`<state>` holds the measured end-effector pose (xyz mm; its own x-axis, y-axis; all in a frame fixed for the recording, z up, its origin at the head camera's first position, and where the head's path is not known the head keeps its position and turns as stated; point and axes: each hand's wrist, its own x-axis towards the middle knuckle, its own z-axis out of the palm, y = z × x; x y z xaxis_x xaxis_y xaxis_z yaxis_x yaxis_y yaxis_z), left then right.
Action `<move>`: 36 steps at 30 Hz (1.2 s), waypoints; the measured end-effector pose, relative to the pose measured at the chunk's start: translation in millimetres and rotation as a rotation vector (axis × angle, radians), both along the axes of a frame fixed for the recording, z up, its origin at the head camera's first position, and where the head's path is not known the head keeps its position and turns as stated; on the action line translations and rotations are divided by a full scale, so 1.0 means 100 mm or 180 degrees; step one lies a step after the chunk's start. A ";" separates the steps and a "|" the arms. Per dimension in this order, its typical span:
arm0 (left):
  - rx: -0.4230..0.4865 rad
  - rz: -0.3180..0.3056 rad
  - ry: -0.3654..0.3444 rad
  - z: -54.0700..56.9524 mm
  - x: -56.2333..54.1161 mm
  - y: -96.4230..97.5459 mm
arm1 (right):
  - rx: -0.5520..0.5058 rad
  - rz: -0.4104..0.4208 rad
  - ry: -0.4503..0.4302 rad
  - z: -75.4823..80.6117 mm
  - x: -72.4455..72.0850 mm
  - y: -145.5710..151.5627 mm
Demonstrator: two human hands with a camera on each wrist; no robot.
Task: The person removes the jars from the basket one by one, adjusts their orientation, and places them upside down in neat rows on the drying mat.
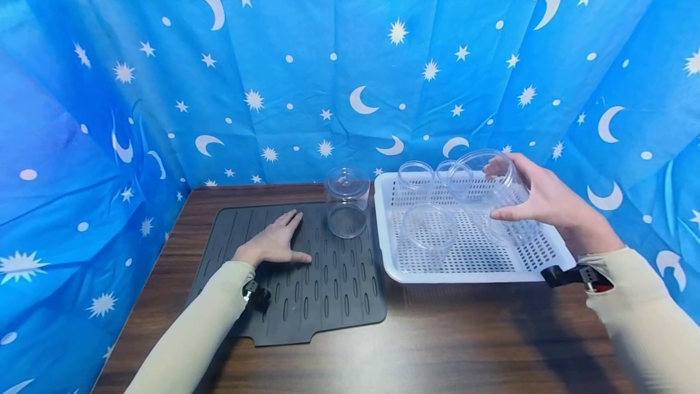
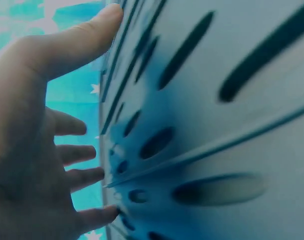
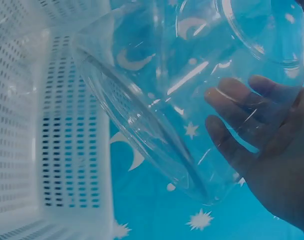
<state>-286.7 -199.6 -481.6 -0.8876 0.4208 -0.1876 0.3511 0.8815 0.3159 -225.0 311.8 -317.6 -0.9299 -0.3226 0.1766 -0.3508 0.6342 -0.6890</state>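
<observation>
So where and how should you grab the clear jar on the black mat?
Probably around the round side wall of the clear jar, coming from the person's left: it stands upright, and the white basket crowds its right.

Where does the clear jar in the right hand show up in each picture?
Head: the clear jar is right of centre, in the right hand.
Left wrist: not in it.
Right wrist: centre to upper right, its rim slanting down toward the right.
Shared landmark: blue moon-and-star cloth, visible in all three.
</observation>
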 end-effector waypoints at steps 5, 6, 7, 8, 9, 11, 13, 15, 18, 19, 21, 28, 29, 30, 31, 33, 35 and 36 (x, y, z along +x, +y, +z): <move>0.0341 0.0139 0.0218 0.13 -0.05 -0.01 | 0.0126 -0.0110 -0.0080 0.14 -0.02 -0.11; 0.0412 0.0159 0.0262 0.16 -0.05 -0.01 | 0.0181 -0.0131 -0.0050 0.16 -0.03 -0.13; 0.0482 0.0181 0.0280 0.19 -0.06 -0.01 | 0.0267 -0.0150 -0.0006 0.18 -0.03 -0.16; 0.0556 0.0191 0.0290 0.21 -0.07 0.00 | 0.0350 -0.0154 0.0051 0.20 -0.04 -0.18; 0.0612 0.0190 0.0306 0.23 -0.07 0.01 | 0.0422 -0.0140 0.0121 0.22 -0.05 -0.20; 0.0714 0.0190 0.0322 0.29 -0.07 0.02 | 0.0548 -0.0082 0.0264 0.26 -0.08 -0.24; 0.0801 0.0171 0.0355 0.34 -0.07 0.04 | 0.0663 -0.0018 0.0431 0.29 -0.10 -0.28; 0.0877 0.0142 0.0405 0.40 -0.05 0.07 | 0.0736 0.0071 0.0573 0.31 -0.12 -0.32; 0.1005 0.0114 0.0486 0.49 -0.02 0.12 | 0.0816 0.0177 0.0659 0.36 -0.15 -0.38; 0.1051 0.0106 0.0517 0.52 -0.01 0.14 | 0.0819 0.0214 0.0658 0.37 -0.16 -0.40; 0.1177 0.0112 0.0569 0.58 0.02 0.18 | 0.0844 0.0276 0.0655 0.39 -0.18 -0.45; 0.1612 0.0038 0.0590 0.79 0.08 0.33 | 0.0913 0.0467 0.0681 0.45 -0.27 -0.62; 0.1648 0.0009 0.0590 0.83 0.08 0.35 | 0.0930 0.0490 0.0689 0.46 -0.28 -0.65; 0.1681 -0.0016 0.0590 0.87 0.09 0.37 | 0.0941 0.0522 0.0698 0.48 -0.29 -0.68; 0.1706 -0.0048 0.0600 0.91 0.10 0.39 | 0.0944 0.0555 0.0704 0.48 -0.30 -0.71; 0.1767 -0.0093 0.0652 0.96 0.10 0.43 | 0.0972 0.0612 0.0754 0.50 -0.32 -0.77; 0.1860 -0.0131 0.0674 1.01 0.11 0.47 | 0.1001 0.0668 0.0803 0.52 -0.33 -0.82; 0.1894 -0.0144 0.0691 1.03 0.11 0.49 | 0.1016 0.0691 0.0821 0.54 -0.33 -0.85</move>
<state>-275.5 -150.6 -378.8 -0.8581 0.4355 0.2721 0.4949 0.5597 0.6647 -258.5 226.7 -263.7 -0.7737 -0.5807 0.2534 -0.6332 0.6933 -0.3441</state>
